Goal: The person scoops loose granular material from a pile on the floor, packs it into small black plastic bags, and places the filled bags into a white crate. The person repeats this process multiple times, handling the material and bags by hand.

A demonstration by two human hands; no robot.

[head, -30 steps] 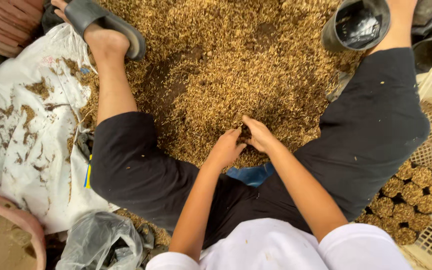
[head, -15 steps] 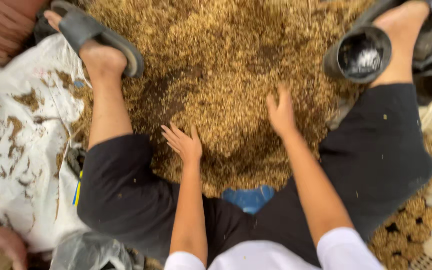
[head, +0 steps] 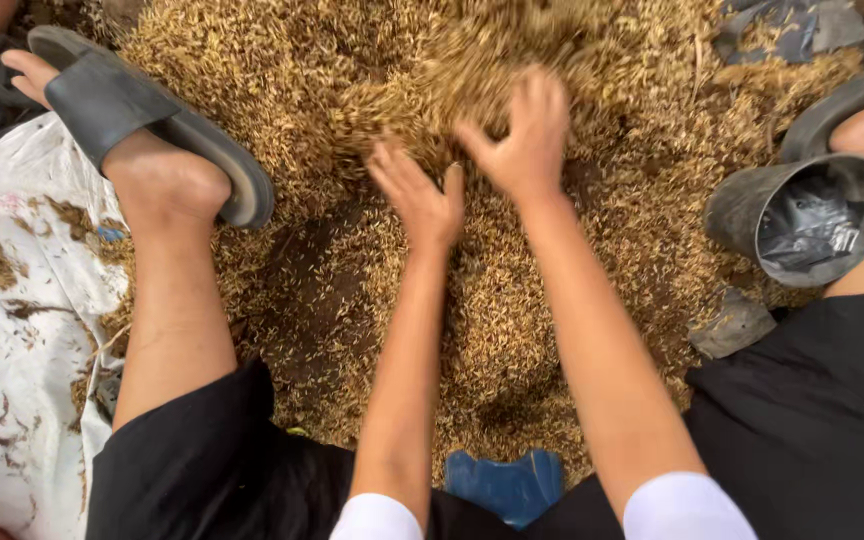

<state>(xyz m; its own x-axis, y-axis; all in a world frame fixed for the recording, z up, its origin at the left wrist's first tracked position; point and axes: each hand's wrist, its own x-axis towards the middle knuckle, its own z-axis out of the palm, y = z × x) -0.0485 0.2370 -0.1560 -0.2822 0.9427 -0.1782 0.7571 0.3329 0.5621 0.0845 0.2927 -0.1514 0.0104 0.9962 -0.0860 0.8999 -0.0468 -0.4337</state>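
A wide heap of golden-brown husks (head: 352,80) covers the ground between my legs. My left hand (head: 420,195) lies palm down on the husks, fingers spread, at the middle of the heap. My right hand (head: 524,130) is just beside it and a little farther out, fingers apart, pushing into a blurred mound of husks. Neither hand closes around anything. A small black pot (head: 807,220) with dark plastic inside lies on its side by my right leg.
My left foot in a black sandal (head: 142,120) rests at the heap's left edge. A soiled white sack (head: 12,330) lies at the left. A blue object (head: 502,485) sits near my lap. Dark plastic scraps (head: 782,25) lie at the top right.
Both hands have reached forward from near my lap, spread apart, then come together far out on the heap. The view has tilted forward with them.
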